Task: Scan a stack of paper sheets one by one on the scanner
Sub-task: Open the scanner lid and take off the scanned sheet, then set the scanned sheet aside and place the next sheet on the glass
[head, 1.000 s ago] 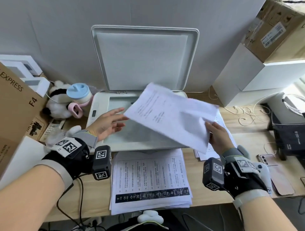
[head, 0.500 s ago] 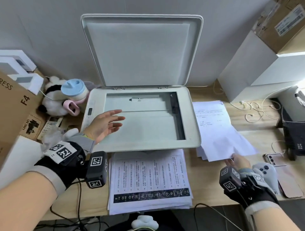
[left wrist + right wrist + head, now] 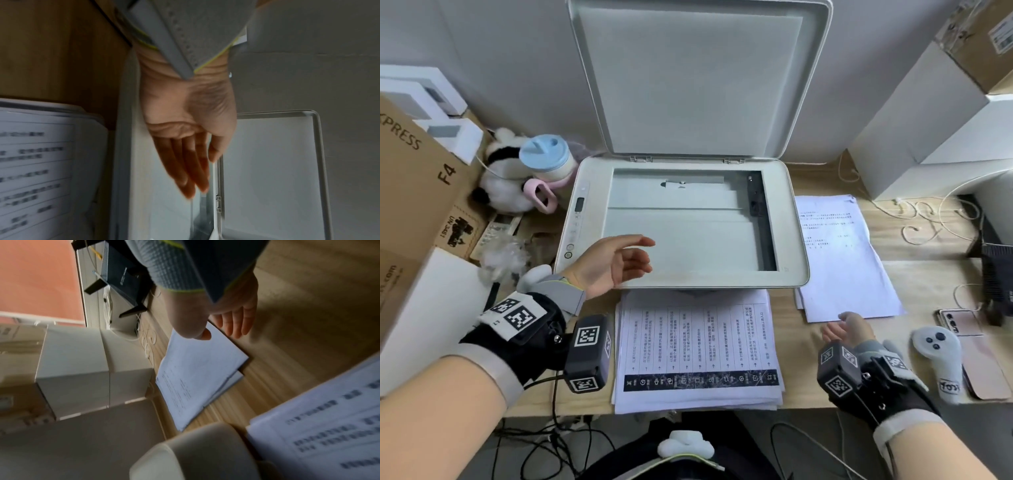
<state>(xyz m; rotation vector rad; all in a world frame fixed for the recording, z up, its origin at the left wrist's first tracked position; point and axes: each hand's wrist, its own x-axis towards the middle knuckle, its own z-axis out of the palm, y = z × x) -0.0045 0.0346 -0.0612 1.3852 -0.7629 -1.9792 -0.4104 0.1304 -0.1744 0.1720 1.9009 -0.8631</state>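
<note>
The white flatbed scanner (image 3: 791, 219) stands with its lid (image 3: 695, 78) raised and its glass (image 3: 688, 240) bare. A stack of printed sheets (image 3: 698, 346) lies on the desk in front of it. A smaller pile of sheets (image 3: 842, 260) lies to the scanner's right, also seen in the right wrist view as the pile (image 3: 197, 373). My left hand (image 3: 619, 263) hovers open over the glass's near left corner, fingers straight (image 3: 191, 170). My right hand (image 3: 842, 330) is open just off the near edge of the right pile, holding nothing (image 3: 226, 324).
A cardboard box (image 3: 417, 178), a plush toy with a blue-lidded cup (image 3: 544, 161) stand left of the scanner. White boxes (image 3: 928, 130), cables (image 3: 914, 219), a phone (image 3: 962, 329), a white controller (image 3: 938, 356) and a black device (image 3: 996, 267) crowd the right side.
My right hand carried the sheet from over the glass to the right pile, laid it down and let go. The left hand stayed over the scanner's left corner.
</note>
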